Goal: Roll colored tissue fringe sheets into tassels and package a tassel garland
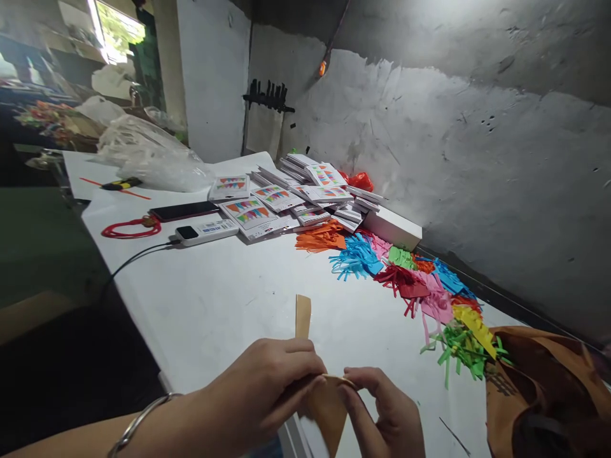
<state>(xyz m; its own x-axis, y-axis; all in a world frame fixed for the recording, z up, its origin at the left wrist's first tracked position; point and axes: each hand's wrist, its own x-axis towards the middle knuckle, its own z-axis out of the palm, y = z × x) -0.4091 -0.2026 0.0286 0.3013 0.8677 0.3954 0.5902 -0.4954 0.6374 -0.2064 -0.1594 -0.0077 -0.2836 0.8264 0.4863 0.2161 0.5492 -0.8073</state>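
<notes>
Here, tan paper between left grip and right grip

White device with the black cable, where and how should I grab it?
Probably pinch the white device by its long edges, mid-body, from above on the near side: it lies flat, the black cable leaves its left end, and the dark phone lies beyond.

Packets and paper fringes suggest a workshop.
</notes>
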